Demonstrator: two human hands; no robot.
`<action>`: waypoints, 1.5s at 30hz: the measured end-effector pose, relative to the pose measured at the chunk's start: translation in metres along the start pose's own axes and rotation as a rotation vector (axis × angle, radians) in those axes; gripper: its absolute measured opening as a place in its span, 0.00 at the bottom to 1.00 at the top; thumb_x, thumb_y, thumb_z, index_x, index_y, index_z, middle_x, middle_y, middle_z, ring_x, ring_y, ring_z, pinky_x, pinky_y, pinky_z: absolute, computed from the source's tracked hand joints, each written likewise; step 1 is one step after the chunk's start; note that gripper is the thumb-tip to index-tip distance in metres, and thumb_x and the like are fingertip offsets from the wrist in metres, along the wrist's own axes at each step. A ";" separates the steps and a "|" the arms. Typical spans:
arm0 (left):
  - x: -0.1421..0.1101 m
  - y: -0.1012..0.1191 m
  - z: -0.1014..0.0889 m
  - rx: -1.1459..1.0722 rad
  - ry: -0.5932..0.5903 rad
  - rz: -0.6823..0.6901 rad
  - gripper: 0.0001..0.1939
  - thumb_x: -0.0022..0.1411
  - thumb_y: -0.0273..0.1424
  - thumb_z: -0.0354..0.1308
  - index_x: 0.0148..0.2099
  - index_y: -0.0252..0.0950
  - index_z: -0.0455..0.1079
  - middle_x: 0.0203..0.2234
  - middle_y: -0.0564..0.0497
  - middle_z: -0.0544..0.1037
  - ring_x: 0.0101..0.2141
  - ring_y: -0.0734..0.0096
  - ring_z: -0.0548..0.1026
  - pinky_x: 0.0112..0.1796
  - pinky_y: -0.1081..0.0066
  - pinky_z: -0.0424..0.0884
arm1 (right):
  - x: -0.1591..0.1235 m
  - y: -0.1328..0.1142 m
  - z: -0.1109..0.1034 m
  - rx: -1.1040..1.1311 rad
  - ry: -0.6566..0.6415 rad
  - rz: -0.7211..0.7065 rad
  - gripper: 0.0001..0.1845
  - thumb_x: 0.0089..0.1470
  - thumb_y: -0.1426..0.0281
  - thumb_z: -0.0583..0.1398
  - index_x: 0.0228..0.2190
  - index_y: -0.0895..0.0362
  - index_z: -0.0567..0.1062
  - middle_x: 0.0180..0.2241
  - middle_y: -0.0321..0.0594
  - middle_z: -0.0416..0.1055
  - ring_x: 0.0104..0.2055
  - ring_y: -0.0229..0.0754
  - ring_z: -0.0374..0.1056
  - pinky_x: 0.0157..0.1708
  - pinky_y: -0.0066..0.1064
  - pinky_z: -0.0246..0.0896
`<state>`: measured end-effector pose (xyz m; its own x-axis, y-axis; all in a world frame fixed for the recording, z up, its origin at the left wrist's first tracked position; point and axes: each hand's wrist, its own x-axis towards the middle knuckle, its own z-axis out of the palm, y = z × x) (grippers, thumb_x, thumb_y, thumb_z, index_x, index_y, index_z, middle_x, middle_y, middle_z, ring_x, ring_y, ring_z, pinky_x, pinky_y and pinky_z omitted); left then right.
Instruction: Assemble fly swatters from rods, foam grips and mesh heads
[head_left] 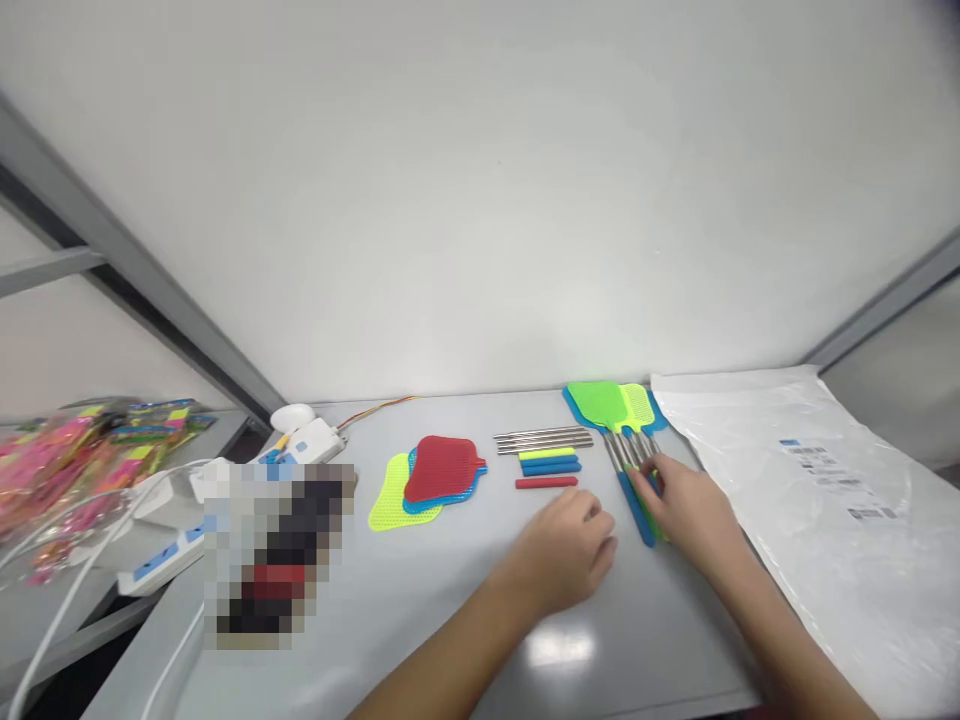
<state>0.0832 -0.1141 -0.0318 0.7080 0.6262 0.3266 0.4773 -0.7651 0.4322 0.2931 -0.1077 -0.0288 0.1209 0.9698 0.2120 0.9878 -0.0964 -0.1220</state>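
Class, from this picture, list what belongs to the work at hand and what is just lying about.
At work: right hand on fly swatters; left hand by red grip; blue and yellow grips; steel rods; loose swatter heads.
Lying about: labelled plastic sheet; power strip; pink packaged goods.

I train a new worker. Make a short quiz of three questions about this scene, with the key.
1. Which hand touches the swatters: the left hand or the right hand?
2. What colour is the top pad of the loose stack?
3. True or false: the metal rods lie farther from the person than the coloured grips.

Key: 1. right hand; 2. red; 3. true.
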 end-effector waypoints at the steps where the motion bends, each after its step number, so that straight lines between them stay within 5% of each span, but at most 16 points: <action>1: 0.005 0.008 0.010 -0.003 -0.015 0.000 0.06 0.64 0.31 0.50 0.39 0.36 0.66 0.37 0.45 0.69 0.39 0.63 0.68 0.41 0.63 0.67 | 0.002 -0.001 0.000 -0.006 -0.014 0.005 0.16 0.59 0.57 0.51 0.30 0.55 0.71 0.23 0.38 0.73 0.24 0.44 0.69 0.26 0.32 0.49; 8: 0.027 0.037 0.046 -0.013 -0.011 -0.186 0.13 0.61 0.36 0.55 0.46 0.37 0.64 0.42 0.43 0.68 0.43 0.55 0.66 0.42 0.57 0.67 | 0.023 -0.016 0.003 -0.120 -0.129 0.040 0.13 0.59 0.62 0.53 0.31 0.57 0.71 0.25 0.46 0.75 0.29 0.49 0.72 0.32 0.35 0.53; 18: 0.044 0.039 0.056 0.011 -0.010 -0.284 0.13 0.58 0.37 0.59 0.43 0.36 0.63 0.43 0.43 0.68 0.44 0.54 0.65 0.41 0.56 0.66 | 0.044 -0.007 0.005 -0.071 -0.197 0.094 0.12 0.59 0.68 0.52 0.29 0.59 0.73 0.28 0.47 0.74 0.31 0.46 0.72 0.26 0.30 0.52; 24: 0.045 0.038 0.063 0.035 -0.003 -0.295 0.15 0.57 0.37 0.60 0.41 0.36 0.62 0.47 0.42 0.67 0.45 0.52 0.66 0.40 0.55 0.66 | 0.051 -0.004 0.004 -0.064 -0.169 0.107 0.16 0.61 0.64 0.51 0.38 0.64 0.71 0.31 0.50 0.75 0.33 0.47 0.72 0.28 0.31 0.53; 30: 0.042 0.042 0.064 0.079 -0.008 -0.311 0.13 0.57 0.36 0.60 0.42 0.36 0.63 0.50 0.42 0.66 0.46 0.51 0.65 0.41 0.54 0.66 | 0.060 -0.009 0.006 -0.027 -0.207 0.103 0.09 0.57 0.70 0.54 0.31 0.62 0.73 0.30 0.51 0.75 0.33 0.46 0.72 0.29 0.30 0.53; 41: 0.047 0.039 0.070 0.124 0.014 -0.315 0.23 0.59 0.38 0.59 0.54 0.37 0.61 0.58 0.42 0.63 0.55 0.50 0.62 0.47 0.53 0.64 | 0.052 0.030 -0.048 0.207 -0.119 0.215 0.12 0.57 0.62 0.52 0.28 0.55 0.69 0.26 0.40 0.73 0.28 0.41 0.68 0.25 0.28 0.52; 45: 0.050 0.039 0.071 0.129 0.011 -0.305 0.25 0.59 0.38 0.59 0.57 0.39 0.59 0.57 0.44 0.65 0.54 0.51 0.63 0.46 0.54 0.65 | 0.050 0.042 -0.048 0.284 -0.100 0.265 0.10 0.55 0.62 0.54 0.27 0.54 0.68 0.25 0.38 0.72 0.27 0.41 0.67 0.24 0.28 0.52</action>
<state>0.1743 -0.1236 -0.0582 0.5174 0.8301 0.2078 0.7288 -0.5547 0.4014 0.3454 -0.0736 0.0236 0.3435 0.9382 0.0435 0.8557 -0.2935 -0.4261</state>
